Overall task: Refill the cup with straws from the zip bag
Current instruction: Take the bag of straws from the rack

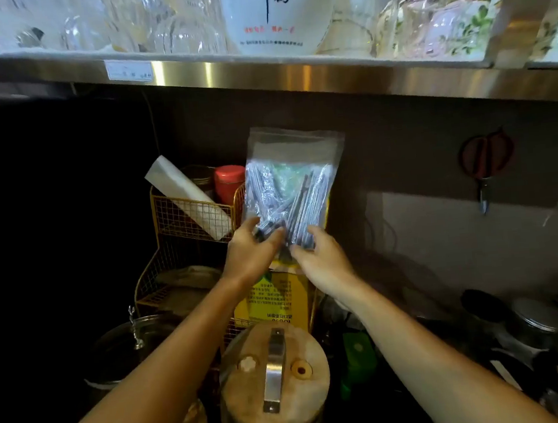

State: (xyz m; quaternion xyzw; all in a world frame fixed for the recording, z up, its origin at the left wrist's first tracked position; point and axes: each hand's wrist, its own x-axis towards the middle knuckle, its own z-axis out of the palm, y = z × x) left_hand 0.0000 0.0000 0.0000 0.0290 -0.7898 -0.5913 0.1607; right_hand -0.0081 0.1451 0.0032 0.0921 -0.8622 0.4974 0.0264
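A clear zip bag (292, 172) stands upright in the middle of the view, full of wrapped straws (299, 202) bunched in its lower half. My left hand (251, 251) grips the bag's lower left corner. At the lower right corner, my right hand (319, 258) holds the bag from beneath. The bag's sealed top edge points up toward the shelf. No cup for the straws can be picked out in this view.
A gold wire rack (183, 220) behind the bag holds a white roll (188, 199), a red-lidded jar (229, 182) and a yellow box (279, 300). A wooden-lidded jar (275, 378) stands close below my arms. A steel shelf (257, 73) with glassware hangs overhead. Scissors (482, 164) hang at right.
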